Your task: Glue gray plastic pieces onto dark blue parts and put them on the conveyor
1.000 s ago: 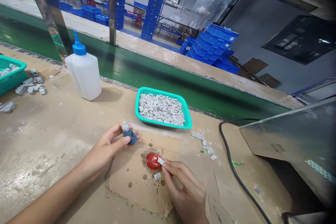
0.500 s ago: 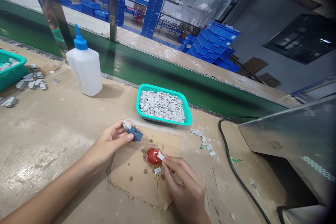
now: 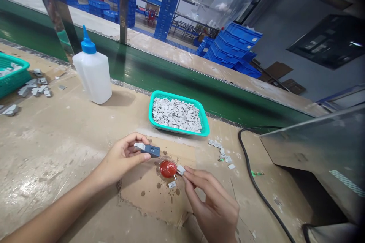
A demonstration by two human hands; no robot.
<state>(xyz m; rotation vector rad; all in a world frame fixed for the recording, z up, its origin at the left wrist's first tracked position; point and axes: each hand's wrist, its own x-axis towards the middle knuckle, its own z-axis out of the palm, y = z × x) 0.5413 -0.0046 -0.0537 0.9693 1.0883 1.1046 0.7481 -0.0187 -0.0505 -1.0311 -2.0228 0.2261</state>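
Observation:
Between the thumb and fingers of my left hand (image 3: pixel 125 156) is a dark blue-grey block (image 3: pixel 151 150) with a light grey end piece (image 3: pixel 139 145). My right hand (image 3: pixel 209 197) pinches a small light grey piece (image 3: pixel 180 169) at the right edge of a red, glossy round patch (image 3: pixel 168 168). That patch lies on a piece of cardboard (image 3: pixel 154 201) marked with dark spots. Just below the red patch, another small grey piece (image 3: pixel 172 185) rests on the cardboard.
A green basket (image 3: pixel 205 129) of grey pieces stands behind the cardboard. At the left are a white bottle (image 3: pixel 95 78) with a blue cap and another green basket (image 3: pixel 17 79). Loose pieces (image 3: pixel 225 157) and a black cable (image 3: pixel 251 174) lie at the right, beside a metal housing (image 3: pixel 308 144).
The block in my left hand has turned closer to level and shifted slightly right. My right hand has moved right, taking its small piece from over the red patch to its edge.

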